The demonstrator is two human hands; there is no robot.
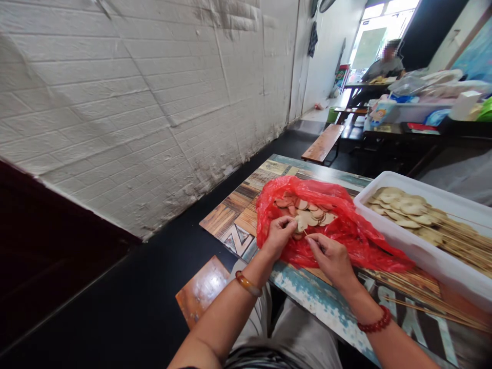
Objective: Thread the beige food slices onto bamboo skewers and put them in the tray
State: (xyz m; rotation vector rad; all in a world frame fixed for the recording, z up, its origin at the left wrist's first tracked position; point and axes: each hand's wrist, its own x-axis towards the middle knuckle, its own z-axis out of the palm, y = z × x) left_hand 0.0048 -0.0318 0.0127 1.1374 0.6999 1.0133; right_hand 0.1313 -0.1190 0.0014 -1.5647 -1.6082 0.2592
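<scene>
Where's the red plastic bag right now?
In the head view, the red plastic bag lies right of centre on the table, just left of the white tray.

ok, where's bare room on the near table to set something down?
Widest: the tabletop left of the red bag, out to the table's left edge. A narrower strip runs between bag and far edge. Crowded: the right side, with the white tray and loose sticks; also the bag's mouth, where left hand and right hand meet over pale slices.

Red bag [369,248], beige slices [313,218]
</scene>
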